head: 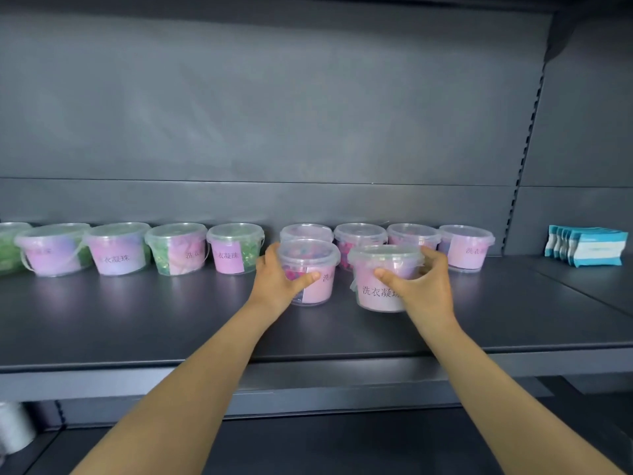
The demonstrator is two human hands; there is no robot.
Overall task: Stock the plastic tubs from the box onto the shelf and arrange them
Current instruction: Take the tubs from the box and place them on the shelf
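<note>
Several clear plastic tubs with pink labels stand in a row (178,248) along the back of the dark shelf (137,320). Two more tubs sit in front of that row. My left hand (279,279) grips the left front tub (311,265) from its left side, thumb across the front. My right hand (424,282) grips the right front tub (380,279) from its right side, thumb on its label. Both front tubs stand upright on the shelf surface. The box is out of view.
A stack of white and teal packets (585,245) stands on the neighbouring shelf at the right. A slotted upright (524,159) separates the two bays. A lower shelf (308,447) lies below, with a grey roll (13,426) at its far left.
</note>
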